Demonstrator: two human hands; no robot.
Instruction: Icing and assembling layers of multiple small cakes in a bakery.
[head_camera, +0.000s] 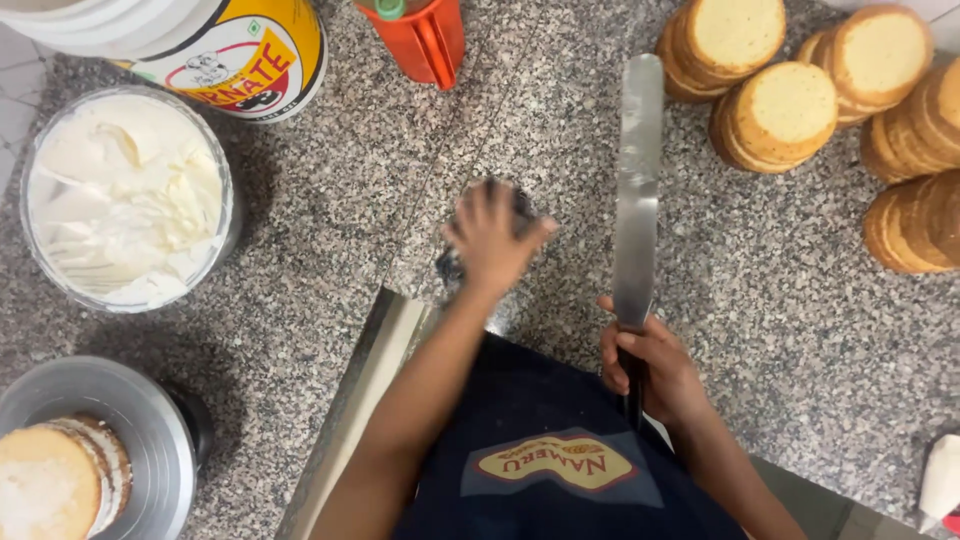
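My left hand (490, 238) presses a dark cloth (523, 208) against the speckled granite counter (330, 220) near its front edge; the hand is blurred. My right hand (648, 362) grips the black handle of a long flat metal spatula (638, 190), blade pointing away from me over the counter. A bowl of white cream (125, 195) stands at the left. A layered sponge cake (60, 478) sits on a metal turntable (150, 420) at the lower left.
Several stacks of round sponge layers (790, 110) lie at the upper right. A yellow-and-white tub (240, 50) and an orange bottle (420, 35) stand at the back. A white piping bag tip (940, 480) shows at the lower right. A metal strip (370, 370) edges the counter.
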